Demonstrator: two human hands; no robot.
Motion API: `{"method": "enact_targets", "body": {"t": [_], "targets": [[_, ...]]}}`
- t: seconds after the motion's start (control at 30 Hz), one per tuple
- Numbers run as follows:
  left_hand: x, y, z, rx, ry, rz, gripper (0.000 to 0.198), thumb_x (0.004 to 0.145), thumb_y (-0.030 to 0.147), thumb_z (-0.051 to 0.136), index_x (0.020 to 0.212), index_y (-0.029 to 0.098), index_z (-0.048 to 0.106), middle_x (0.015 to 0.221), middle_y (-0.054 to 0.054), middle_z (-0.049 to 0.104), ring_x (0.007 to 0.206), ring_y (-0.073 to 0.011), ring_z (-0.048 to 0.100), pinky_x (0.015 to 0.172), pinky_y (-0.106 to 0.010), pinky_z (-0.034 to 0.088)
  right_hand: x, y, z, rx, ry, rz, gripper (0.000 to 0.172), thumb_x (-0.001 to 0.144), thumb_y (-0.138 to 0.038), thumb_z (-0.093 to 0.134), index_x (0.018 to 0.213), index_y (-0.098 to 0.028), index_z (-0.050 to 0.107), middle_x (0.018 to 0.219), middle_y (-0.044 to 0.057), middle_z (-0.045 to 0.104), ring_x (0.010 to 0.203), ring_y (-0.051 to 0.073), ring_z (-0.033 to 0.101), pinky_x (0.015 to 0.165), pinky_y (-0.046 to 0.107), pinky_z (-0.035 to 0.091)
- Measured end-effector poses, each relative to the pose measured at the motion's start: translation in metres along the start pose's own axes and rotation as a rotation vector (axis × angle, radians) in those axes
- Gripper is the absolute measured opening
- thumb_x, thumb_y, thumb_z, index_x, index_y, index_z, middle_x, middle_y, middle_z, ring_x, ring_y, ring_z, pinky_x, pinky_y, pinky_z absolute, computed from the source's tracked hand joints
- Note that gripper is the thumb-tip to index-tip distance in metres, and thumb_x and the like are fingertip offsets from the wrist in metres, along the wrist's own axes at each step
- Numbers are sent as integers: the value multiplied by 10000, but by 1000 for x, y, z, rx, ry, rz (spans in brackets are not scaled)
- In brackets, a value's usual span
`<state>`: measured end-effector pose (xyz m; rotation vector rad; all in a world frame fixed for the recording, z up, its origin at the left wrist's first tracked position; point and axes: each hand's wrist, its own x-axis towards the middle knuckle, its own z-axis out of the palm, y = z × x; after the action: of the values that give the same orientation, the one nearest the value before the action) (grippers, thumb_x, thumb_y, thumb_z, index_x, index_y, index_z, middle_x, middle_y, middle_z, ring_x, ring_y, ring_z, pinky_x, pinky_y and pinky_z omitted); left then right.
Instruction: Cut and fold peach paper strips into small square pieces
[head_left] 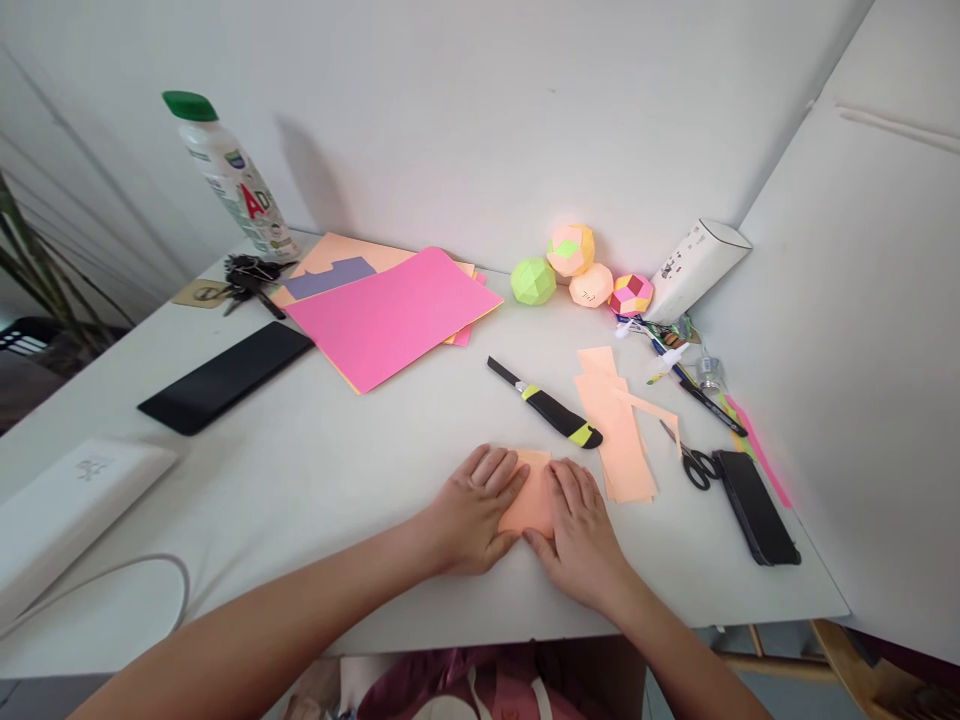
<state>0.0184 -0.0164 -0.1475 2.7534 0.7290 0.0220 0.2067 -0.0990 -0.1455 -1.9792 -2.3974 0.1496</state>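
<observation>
A small piece of peach paper [531,495] lies on the table near its front edge, between my two hands. My left hand [476,515] holds its left side, with bent fingers on top and the thumb at the lower edge. Across from it, my right hand [583,530] grips the right side, its thumb near the lower corner. Parts of the paper are hidden under the fingers. Just beyond the hands lies a black and yellow-green utility knife [551,408]. Several cut peach paper strips [619,440] rest right of it, beside scissors [697,465] with black handles.
Pink sheets [397,315] and other coloured paper lie at the back. Several folded paper balls, one a green ball [533,281], sit by the wall. A bottle [236,185], black tablet-like slab [229,375] and white device [79,510] stand left; a black phone [757,508] lies right.
</observation>
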Motion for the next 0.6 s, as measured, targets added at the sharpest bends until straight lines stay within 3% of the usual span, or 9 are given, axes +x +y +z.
{"method": "enact_targets", "body": {"t": [0.17, 0.27, 0.47, 0.6], "targets": [[0, -1, 0, 1, 2, -11, 766, 896, 571, 325, 1462, 55, 308, 1499, -200, 348, 1401, -336, 255, 1153, -481, 69, -5, 14, -3, -48, -104, 20, 898, 947, -446, 401, 1474, -105, -240, 1588, 186, 97, 1462, 321, 43, 1161, 516, 209], [0, -1, -1, -6, -32, -19, 768, 901, 582, 287, 1475, 71, 284, 1520, -181, 317, 1418, -326, 216, 1153, -468, 55, -10, 22, -4, -67, -151, 53, 924, 957, -457, 382, 1412, -128, -352, 1594, 164, -8, 1462, 305, -8, 1172, 502, 184], [3, 1, -12, -52, -141, -52, 808, 897, 599, 287, 1496, 59, 227, 1555, -195, 227, 1439, -353, 133, 1152, -481, 49, -12, 25, -9, -45, -218, 98, 893, 959, -461, 369, 1428, -141, -321, 1584, 111, -88, 1456, 277, -60, 1188, 473, 140], [5, -2, -24, -84, -211, -74, 837, 870, 608, 363, 1501, 77, 218, 1565, -184, 207, 1444, -356, 116, 1154, -483, 74, -8, 20, -16, -2, -294, 140, 795, 948, -443, 366, 1521, -104, -68, 1585, 120, -77, 1451, 273, -98, 1190, 469, 104]]}}
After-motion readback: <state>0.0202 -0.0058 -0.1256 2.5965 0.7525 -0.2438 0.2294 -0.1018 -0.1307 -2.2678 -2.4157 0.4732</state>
